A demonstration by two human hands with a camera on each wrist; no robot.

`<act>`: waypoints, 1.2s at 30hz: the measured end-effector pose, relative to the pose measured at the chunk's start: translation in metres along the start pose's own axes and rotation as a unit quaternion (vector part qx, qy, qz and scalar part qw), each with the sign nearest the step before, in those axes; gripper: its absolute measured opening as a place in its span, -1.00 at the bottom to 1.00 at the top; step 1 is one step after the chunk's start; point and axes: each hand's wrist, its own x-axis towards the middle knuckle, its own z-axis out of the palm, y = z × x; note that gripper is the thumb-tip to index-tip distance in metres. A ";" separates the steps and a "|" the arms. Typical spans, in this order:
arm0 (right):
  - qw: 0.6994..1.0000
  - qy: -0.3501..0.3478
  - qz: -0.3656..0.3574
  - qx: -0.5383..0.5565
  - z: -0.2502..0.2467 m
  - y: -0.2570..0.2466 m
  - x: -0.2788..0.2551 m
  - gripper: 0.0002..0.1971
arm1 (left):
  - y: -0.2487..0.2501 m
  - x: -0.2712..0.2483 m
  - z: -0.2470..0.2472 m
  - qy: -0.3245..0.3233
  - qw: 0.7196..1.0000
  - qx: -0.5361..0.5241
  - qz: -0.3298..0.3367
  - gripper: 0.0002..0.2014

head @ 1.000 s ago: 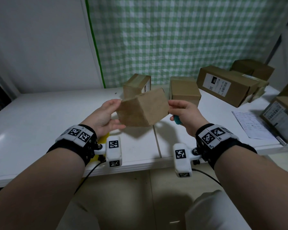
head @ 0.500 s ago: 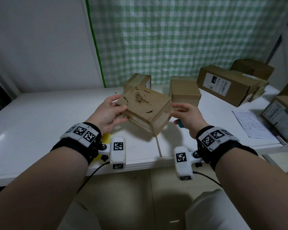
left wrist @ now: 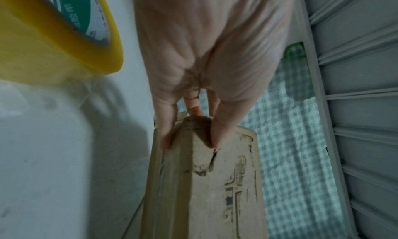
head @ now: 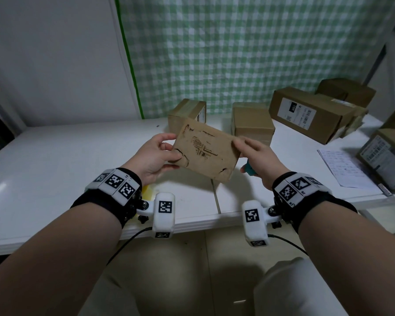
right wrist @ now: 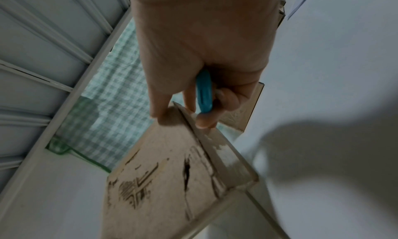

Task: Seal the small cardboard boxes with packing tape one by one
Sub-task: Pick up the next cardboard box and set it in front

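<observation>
**Box mid-air, corner grips only**

Small box held at frame centre above tabletop. Left hand pinches one corner; right hand pinches the opposite one while clutching a blue tool. Risk: thin fingertip hold, box may slip. Tape roll lies upper left in the left-wrist view.

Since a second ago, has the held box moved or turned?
Yes. The held box, between left hand and right hand, has rotated: its printed face now tips toward the camera, still in front of the two back boxes.
</observation>
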 end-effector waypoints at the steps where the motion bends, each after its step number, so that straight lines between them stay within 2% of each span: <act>1: 1.000 -0.004 -0.009 0.002 -0.001 0.002 0.001 -0.43 | 0.000 0.000 0.001 0.002 1.000 0.004 -0.001 -0.51; 4: 0.999 -0.027 -0.021 0.004 -0.002 0.006 0.003 -0.31 | -0.001 -0.001 0.002 0.011 1.000 0.007 -0.009 -0.51; 11: 0.997 -0.075 -0.018 -0.001 0.000 0.006 0.003 -0.25 | -0.001 -0.007 0.005 0.016 0.998 -0.014 -0.051 -0.59; 15: 0.997 -0.079 -0.004 0.018 0.001 0.006 0.002 -0.33 | -0.002 -0.010 0.003 0.008 0.995 -0.034 -0.092 -0.62; 18: 0.996 -0.074 0.013 0.038 0.001 0.007 0.000 -0.42 | -0.002 -0.012 0.001 0.009 0.993 -0.023 -0.111 -0.68; 22: 0.996 -0.080 0.029 0.010 0.002 0.011 0.000 -0.46 | -0.005 -0.016 -0.001 0.005 0.990 0.021 -0.139 -0.77; 25: 0.996 -0.066 0.045 -0.025 0.006 0.012 0.003 -0.52 | -0.007 -0.019 -0.002 0.010 0.989 0.067 -0.132 -0.82; 28: 0.996 -0.029 0.069 -0.039 0.008 0.011 0.005 -0.63 | -0.004 -0.018 -0.005 0.047 0.985 0.135 -0.097 -0.68; 30: 0.996 0.005 0.077 -0.051 0.006 0.014 0.008 -0.63 | -0.001 -0.017 -0.010 0.092 0.969 0.225 -0.047 -0.69; 32: 0.992 0.029 0.082 -0.087 0.003 0.021 0.010 -0.62 | 0.001 -0.015 -0.018 0.124 0.938 0.324 -0.008 -0.73; 34: 0.987 0.030 0.094 -0.125 0.001 0.028 0.013 -0.60 | 0.002 -0.014 -0.028 0.126 0.898 0.422 -0.014 -0.71; 36: 0.981 0.025 0.107 -0.159 0.002 0.034 0.013 -0.58 | 0.000 -0.013 -0.035 0.102 0.853 0.509 -0.058 -0.61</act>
